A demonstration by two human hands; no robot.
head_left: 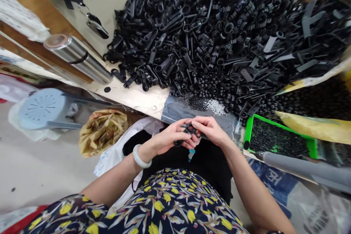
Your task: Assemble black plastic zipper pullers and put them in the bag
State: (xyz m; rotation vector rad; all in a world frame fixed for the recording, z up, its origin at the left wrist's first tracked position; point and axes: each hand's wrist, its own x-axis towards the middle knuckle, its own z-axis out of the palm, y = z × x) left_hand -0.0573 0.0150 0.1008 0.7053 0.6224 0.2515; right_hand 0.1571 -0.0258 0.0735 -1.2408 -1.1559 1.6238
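Both hands meet just in front of the table's near edge. My left hand (170, 137) is closed round a small black plastic part (189, 128), elongated, with a rounded end showing below the fingers. Against the upper end of that same part, the fingers of my right hand (210, 128) are pinched together; whether a smaller piece sits between them is hidden. Beyond the hands lie a small heap of silvery pins (216, 107) and some tiny dark pieces (192, 101). A large pile of black plastic parts (192, 25) rises behind them.
A green tray (248, 131) of small black pieces stands at the right, near a grey padded bar (301, 164). A steel flask (79, 58) lies at the left. Below it are a blue stool (41, 108) and a crumpled paper bag (102, 131).
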